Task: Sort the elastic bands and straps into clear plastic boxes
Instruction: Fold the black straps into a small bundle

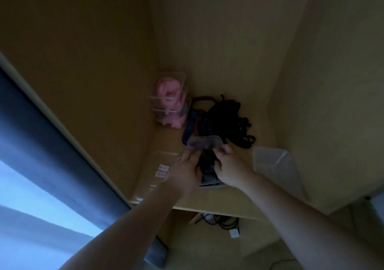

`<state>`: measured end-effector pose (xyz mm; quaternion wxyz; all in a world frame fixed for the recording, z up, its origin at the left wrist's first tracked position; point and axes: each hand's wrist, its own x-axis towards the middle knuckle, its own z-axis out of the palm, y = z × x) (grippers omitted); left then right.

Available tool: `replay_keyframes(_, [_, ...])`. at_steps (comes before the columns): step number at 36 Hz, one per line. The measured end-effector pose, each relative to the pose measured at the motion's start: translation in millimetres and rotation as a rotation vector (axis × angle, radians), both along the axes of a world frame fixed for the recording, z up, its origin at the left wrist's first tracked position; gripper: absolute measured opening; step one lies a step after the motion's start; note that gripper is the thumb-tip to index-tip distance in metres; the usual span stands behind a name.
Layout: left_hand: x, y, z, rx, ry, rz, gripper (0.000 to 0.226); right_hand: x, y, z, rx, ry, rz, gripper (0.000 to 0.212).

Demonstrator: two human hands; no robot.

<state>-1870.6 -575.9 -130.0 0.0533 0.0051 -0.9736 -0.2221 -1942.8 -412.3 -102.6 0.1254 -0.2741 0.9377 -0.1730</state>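
On a dim wooden shelf (245, 206), my left hand (185, 172) and my right hand (230, 165) hold a clear plastic lid (204, 142), tilted over a clear box of dark bands (208, 175) between them. Behind lies a loose heap of black straps and cords (228, 118), with a red and blue striped band (192, 124) at its left. A stack of clear boxes filled with pink bands (171, 101) stands in the far left corner.
A flat clear lid with two white labels (158, 170) lies at the left of the shelf, and an empty clear box (276, 165) lies at the right. Walls close the shelf on three sides. Cables and a white plug (226, 224) lie below.
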Motion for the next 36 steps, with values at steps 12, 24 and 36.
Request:
replay_keyframes(12, [-5,1,3,0.072,-0.036,-0.021,0.053,-10,3,-1,-0.025,0.023,0.077,0.051])
replay_keyframes(24, [0,-2,0,0.043,-0.098,0.078,0.061,-13,-20,-13,0.023,0.035,0.063,0.058])
replay_keyframes(36, [-7,17,13,0.024,-0.085,0.131,0.061,-11,-20,-10,0.086,0.079,0.089,0.061])
